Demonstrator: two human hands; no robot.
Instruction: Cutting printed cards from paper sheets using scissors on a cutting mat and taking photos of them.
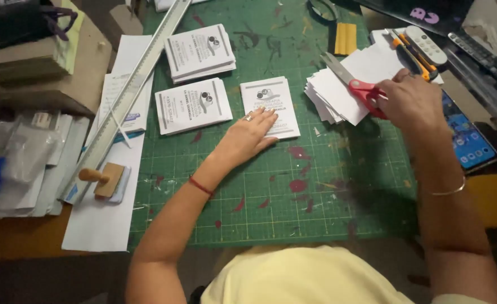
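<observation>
So the left hand (252, 132) lies flat, fingers spread, on a small stack of printed cards (271, 107) in the middle of the green cutting mat (271, 191). Right hand (412, 101) is closed around red-handled scissors (356, 83) at the mat's right edge, over loose white sheets (344, 93). Cards look light, thin and slippy, so I'd pinch the stack by its edges.
</observation>
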